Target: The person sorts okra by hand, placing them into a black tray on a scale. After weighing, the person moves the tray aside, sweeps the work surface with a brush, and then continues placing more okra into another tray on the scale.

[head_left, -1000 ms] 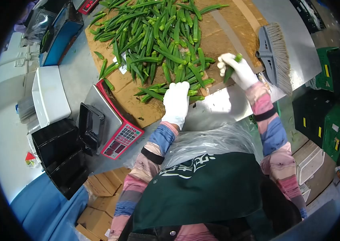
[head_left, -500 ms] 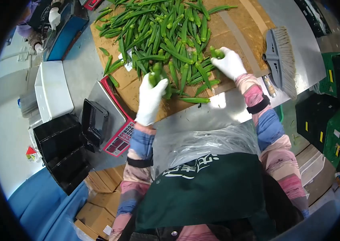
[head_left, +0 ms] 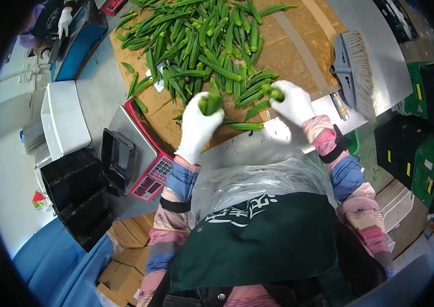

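A large heap of green okra (head_left: 196,46) lies on a flattened brown cardboard sheet (head_left: 299,56) in front of me. White-gloved, my left hand (head_left: 200,123) is closed round several okra pods (head_left: 210,102) at the near side of the heap. My right hand (head_left: 293,104), gloved too, grips okra pods (head_left: 272,92) at the heap's right edge, their ends showing past the fingers. Between the hands a single okra pod (head_left: 244,126) lies near the cardboard's front edge.
At left stands a red-edged scale (head_left: 147,188) with a black tray (head_left: 118,156) on it. Beyond are a white bin (head_left: 66,117) and stacked black trays (head_left: 76,192). A brush head (head_left: 352,77) lies at right. A co-worker's gloved hand (head_left: 65,21) shows at upper left.
My left hand has moved slightly right and turned, still holding okra. The right hand has come down and nearer to me with its pods. The co-worker's hand has shifted a little.
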The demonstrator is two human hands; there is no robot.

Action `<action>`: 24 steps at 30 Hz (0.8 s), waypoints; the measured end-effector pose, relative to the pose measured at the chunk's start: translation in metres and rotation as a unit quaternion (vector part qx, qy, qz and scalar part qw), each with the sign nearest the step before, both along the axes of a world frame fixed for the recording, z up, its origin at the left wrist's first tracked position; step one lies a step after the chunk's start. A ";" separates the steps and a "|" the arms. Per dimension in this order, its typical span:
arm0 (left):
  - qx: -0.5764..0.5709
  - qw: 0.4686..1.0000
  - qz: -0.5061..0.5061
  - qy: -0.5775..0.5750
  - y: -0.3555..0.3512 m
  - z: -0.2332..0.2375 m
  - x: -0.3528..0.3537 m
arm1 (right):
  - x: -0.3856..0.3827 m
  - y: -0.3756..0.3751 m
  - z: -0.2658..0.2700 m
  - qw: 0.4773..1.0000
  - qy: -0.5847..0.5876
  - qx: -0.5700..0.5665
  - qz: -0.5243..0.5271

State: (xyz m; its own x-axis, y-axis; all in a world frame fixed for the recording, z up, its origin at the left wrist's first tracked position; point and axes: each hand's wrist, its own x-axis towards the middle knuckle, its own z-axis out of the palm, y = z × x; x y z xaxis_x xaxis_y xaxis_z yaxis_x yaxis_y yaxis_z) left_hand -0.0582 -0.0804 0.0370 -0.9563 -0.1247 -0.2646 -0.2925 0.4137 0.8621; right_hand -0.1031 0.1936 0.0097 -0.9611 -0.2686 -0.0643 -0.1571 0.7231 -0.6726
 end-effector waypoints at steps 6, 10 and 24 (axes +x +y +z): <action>-0.291 0.891 -0.240 0.251 0.057 -0.030 0.050 | 0.024 -0.026 -0.040 0.965 0.101 0.190 0.148; -0.302 0.892 -0.264 0.208 0.057 -0.035 0.064 | 0.027 -0.007 -0.029 0.979 0.030 0.152 0.135; -0.463 0.818 -0.301 0.159 -0.003 -0.025 0.005 | -0.075 -0.030 -0.035 0.955 0.141 0.209 0.159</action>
